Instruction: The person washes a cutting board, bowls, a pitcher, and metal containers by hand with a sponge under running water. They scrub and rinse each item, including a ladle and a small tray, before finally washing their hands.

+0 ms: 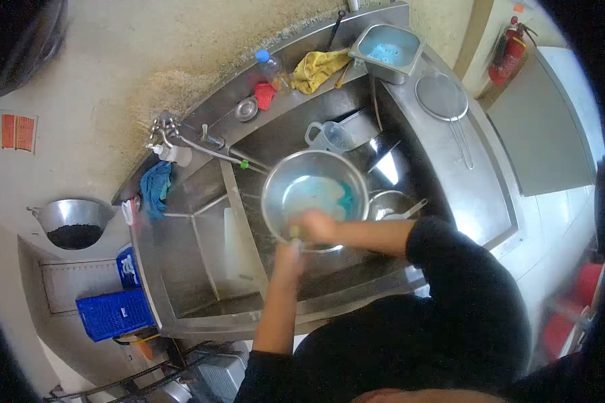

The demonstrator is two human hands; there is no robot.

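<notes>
A round metal bowl point(316, 164) with bluish suds inside is over the right basin of a steel sink point(249, 314). My left hand point(288, 258) is at the bowl's near left rim, its fingers blurred and partly hidden. Inside the bowl, near the same rim, my right hand point(316, 226) is closed around something greenish, too blurred to make out. Behind the bowl lies a clear plastic jug point(331, 137). A pan with a handle point(391, 203) sits in the basin to the right of the bowl.
Along the back ledge are a bottle point(270, 67), a yellow cloth point(318, 70) and a metal container point(386, 52) with blue suds. A strainer point(441, 98) lies on the right drainboard. The tap hose point(208, 150) reaches over the divider. Blue cloth point(156, 189) hangs at left.
</notes>
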